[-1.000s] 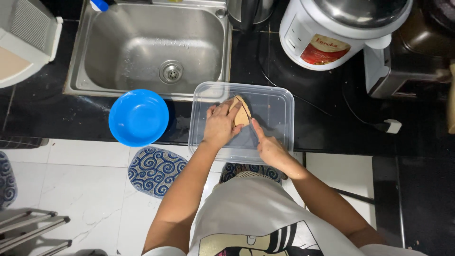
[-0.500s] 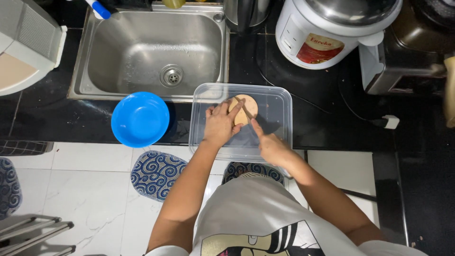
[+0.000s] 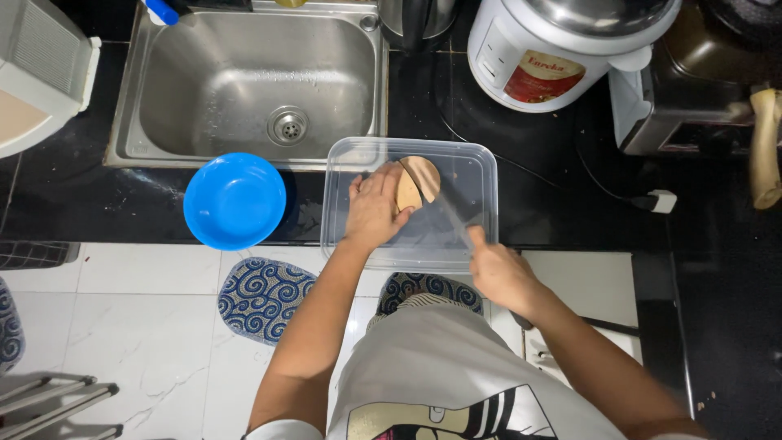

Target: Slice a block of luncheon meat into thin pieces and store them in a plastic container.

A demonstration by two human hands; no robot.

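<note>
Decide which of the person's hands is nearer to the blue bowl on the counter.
Left. The left hand presses the round tan food in the clear container, just right of the blue bowl. The right hand, gripping a knife, is farther right.

The glossy black stone counter (image 3: 98, 204) carries a round blue plastic bowl (image 3: 235, 200), a clear rectangular plastic tray (image 3: 481, 167) and a white rice cooker (image 3: 562, 49).

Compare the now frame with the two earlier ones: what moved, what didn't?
The right hand has drawn back toward the body, pulling the knife out of the round brown food, which now shows a split. The left hand stays pressed on the food inside the clear container. The blue bowl is unmoved.
</note>
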